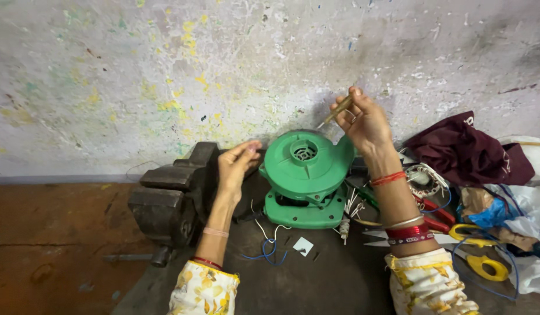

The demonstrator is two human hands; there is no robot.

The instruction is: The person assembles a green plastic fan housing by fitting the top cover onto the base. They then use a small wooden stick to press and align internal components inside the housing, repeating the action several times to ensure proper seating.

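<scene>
Holding a slim brass-coloured screwdriver pinched in the right hand, raised above and just right of the green blower housing. Left hand hovering at the housing's left edge, fingers drawn together, whether around something small cannot be told. Housing closed on the dark tabletop, loose wires trailing in front; black vise left, yellow-handled scissors right.

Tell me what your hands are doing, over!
Right hand up, pinching a thin screwdriver. Left hand beside the green blower housing, fingers pinched together. Bench vise close left; loose wires and scissors in front.
</scene>
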